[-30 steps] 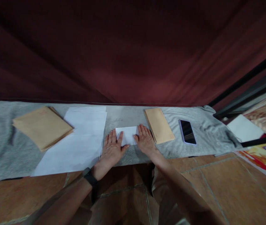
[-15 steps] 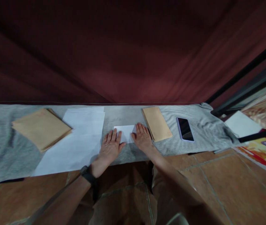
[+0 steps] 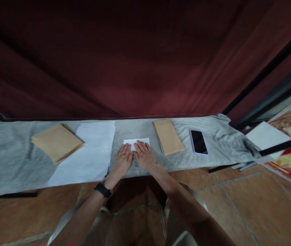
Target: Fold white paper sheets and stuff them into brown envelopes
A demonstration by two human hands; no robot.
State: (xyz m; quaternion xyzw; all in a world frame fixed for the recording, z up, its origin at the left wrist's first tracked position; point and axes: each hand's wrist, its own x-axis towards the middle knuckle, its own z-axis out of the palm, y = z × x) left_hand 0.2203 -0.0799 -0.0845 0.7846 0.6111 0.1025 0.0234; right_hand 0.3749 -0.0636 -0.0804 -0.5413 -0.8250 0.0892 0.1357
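A folded sheet of white paper lies on the grey cloth at the middle of the bench. My left hand rests flat on its left part, fingers stretched out, a dark watch on the wrist. My right hand lies flat on its right part, fingers extended. The two thumbs meet or nearly meet near the paper's lower edge, and the hands hide much of the sheet. Left of my hands are large white sheets, partly covered by a stack of brown envelopes. Another small stack of brown envelopes is to the right.
A phone with a pale purple edge lies on the grey cloth at the right. Behind the bench hangs a dark red curtain. Black metal bars and a white board stand at the far right.
My hands have moved closer together on the white paper, from its two ends toward its middle, and now cover more of its lower part. The view has shifted slightly.
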